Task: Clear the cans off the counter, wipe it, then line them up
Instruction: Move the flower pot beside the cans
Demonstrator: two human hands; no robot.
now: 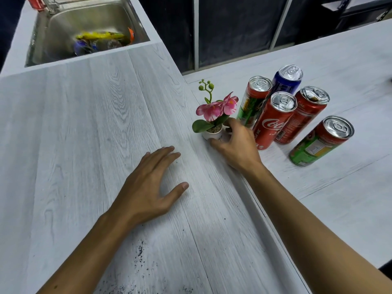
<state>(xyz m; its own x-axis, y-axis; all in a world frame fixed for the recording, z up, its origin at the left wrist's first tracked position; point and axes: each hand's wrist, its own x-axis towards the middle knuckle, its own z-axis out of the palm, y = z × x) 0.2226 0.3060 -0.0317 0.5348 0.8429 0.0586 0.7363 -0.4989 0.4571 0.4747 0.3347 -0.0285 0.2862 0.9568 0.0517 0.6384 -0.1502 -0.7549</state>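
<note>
From my remote view, five cans stand upright in a tight cluster on the side surface (343,66) to the right of the counter (84,124): a blue can (285,83) at the back, a red-and-green can (252,102) just left of it, a Coca-Cola can (272,124) in front, a dark red can (303,117) touching its right side, and a green-and-red can (318,145) standing a little apart on the near right. Another red can (35,2) is cut off by the frame at the top left, beside the sink (61,24). My right hand (237,145) is just left of the cluster, thumb and fingers curled round a small white pot (213,135) holding a pink orchid (216,109). The pot sits by the join between the two surfaces. My left hand (148,187) lies palm down on the counter, fingers straight and close together, thumb spread out to the side, holding nothing. Dark crumbs (140,251) speckle the counter near my left forearm. The sink holds blurred, colourful wrappers (101,37), and I cannot make out what else lies there.
</note>
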